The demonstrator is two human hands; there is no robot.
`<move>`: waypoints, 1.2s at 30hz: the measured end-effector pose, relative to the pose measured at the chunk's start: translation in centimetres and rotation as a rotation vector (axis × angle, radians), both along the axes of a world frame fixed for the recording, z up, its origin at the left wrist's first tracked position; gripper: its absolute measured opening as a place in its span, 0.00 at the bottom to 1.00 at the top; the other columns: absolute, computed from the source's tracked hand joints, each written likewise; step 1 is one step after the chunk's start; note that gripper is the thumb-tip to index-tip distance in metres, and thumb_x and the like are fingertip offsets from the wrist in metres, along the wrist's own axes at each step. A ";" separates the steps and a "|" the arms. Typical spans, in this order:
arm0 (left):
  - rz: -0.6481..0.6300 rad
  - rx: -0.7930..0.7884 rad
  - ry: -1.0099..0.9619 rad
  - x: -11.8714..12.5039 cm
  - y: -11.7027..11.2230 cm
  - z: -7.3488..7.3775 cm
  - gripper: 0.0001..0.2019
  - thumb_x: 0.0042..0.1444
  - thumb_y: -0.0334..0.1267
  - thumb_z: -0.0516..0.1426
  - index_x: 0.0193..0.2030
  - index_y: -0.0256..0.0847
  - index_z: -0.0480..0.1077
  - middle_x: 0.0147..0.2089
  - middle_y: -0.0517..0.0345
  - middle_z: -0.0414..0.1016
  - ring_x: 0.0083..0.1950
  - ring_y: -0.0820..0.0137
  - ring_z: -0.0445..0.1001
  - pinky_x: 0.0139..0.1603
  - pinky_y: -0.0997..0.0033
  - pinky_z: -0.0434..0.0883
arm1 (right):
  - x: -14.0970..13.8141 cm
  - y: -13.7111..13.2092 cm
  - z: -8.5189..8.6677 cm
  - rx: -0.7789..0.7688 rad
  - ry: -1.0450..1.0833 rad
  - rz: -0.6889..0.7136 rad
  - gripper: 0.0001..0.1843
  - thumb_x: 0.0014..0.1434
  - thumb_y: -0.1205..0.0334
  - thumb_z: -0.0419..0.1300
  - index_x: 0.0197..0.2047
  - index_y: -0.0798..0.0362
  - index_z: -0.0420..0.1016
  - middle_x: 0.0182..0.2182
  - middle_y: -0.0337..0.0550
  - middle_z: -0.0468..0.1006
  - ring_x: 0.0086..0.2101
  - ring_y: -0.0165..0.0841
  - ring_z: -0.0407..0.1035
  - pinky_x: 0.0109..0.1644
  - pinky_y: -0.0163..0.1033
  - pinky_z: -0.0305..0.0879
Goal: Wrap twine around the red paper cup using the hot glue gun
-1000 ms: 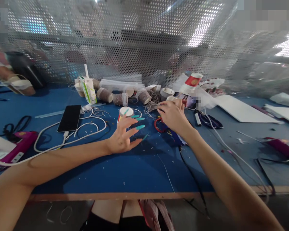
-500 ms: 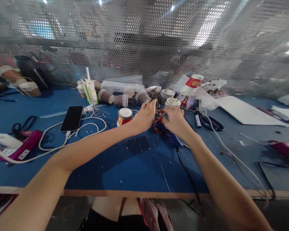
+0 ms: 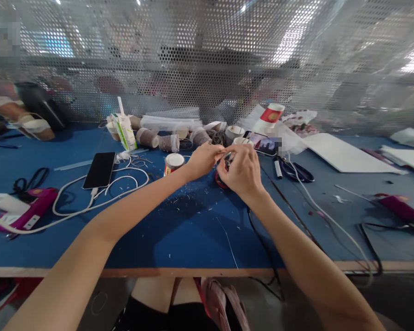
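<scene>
Over the middle of the table, my left hand (image 3: 204, 161) meets my right hand (image 3: 242, 171) at the fingertips. The fingers of my left hand are pinched together; what is in them is too small to make out. My right hand is also closed, thumb and forefinger curled in, and its grip is partly hidden. Under my right hand shows part of a red loop (image 3: 220, 179). Left of my left hand stands a small red container with a white top (image 3: 174, 161). Behind the hands are a tangle of dark thin wire (image 3: 218, 138) and a white cup (image 3: 234, 133).
A black phone (image 3: 99, 170) on a white cable, a drink carton (image 3: 125, 131) and several brown wrapped rolls (image 3: 147, 138) are at left. A red-and-white paper cup (image 3: 271, 115), a lit phone (image 3: 262, 142) and a white board (image 3: 352, 154) are at right. Perforated metal (image 3: 200, 59) rises behind.
My right hand has moved left and turned, and its fingertips now meet my left hand's. The left hand has closed more. The whole view has shifted slightly.
</scene>
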State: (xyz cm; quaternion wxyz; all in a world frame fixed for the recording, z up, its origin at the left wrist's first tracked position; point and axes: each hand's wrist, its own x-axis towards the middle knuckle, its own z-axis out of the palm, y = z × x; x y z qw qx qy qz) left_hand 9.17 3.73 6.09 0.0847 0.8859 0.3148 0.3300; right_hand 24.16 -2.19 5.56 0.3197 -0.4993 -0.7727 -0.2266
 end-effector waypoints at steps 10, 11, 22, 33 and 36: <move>0.071 -0.163 -0.051 -1.9 -0.8 2.6 0.10 0.56 0.26 0.62 0.41 0.39 0.84 0.42 0.50 0.86 0.45 0.64 0.84 0.53 0.65 0.77 | 4.0 2.3 2.2 -0.676 0.325 0.407 0.38 0.49 0.61 0.62 0.65 0.45 0.64 0.63 0.51 0.68 0.57 0.49 0.68 0.60 0.60 0.70; 0.071 -0.169 -0.084 -2.1 -0.7 2.8 0.10 0.55 0.26 0.63 0.40 0.39 0.84 0.42 0.50 0.86 0.45 0.64 0.84 0.53 0.65 0.77 | 3.7 2.4 2.2 -0.726 0.364 0.436 0.40 0.49 0.59 0.64 0.66 0.45 0.63 0.65 0.51 0.67 0.56 0.48 0.70 0.59 0.58 0.72; 0.099 -0.185 -0.217 -3.7 -0.4 4.0 0.10 0.51 0.23 0.64 0.39 0.36 0.79 0.34 0.54 0.85 0.38 0.68 0.83 0.46 0.68 0.77 | -0.1 5.1 2.4 -0.795 0.558 0.319 0.15 0.53 0.51 0.69 0.35 0.54 0.82 0.28 0.45 0.82 0.27 0.35 0.73 0.34 0.42 0.70; 0.115 0.048 -0.347 -5.9 -3.5 8.7 0.14 0.61 0.31 0.60 0.53 0.41 0.72 0.35 0.60 0.78 0.43 0.67 0.81 0.48 0.65 0.76 | -0.2 10.2 1.3 -0.837 0.417 0.173 0.11 0.57 0.62 0.67 0.25 0.55 0.80 0.21 0.46 0.81 0.23 0.35 0.76 0.34 0.43 0.76; 0.093 0.023 -0.383 -6.0 -5.6 10.4 0.15 0.64 0.35 0.58 0.57 0.42 0.70 0.38 0.60 0.78 0.48 0.65 0.81 0.48 0.66 0.77 | -0.3 11.5 0.7 -0.810 0.324 0.129 0.11 0.59 0.64 0.66 0.27 0.59 0.81 0.21 0.48 0.80 0.24 0.36 0.76 0.35 0.43 0.76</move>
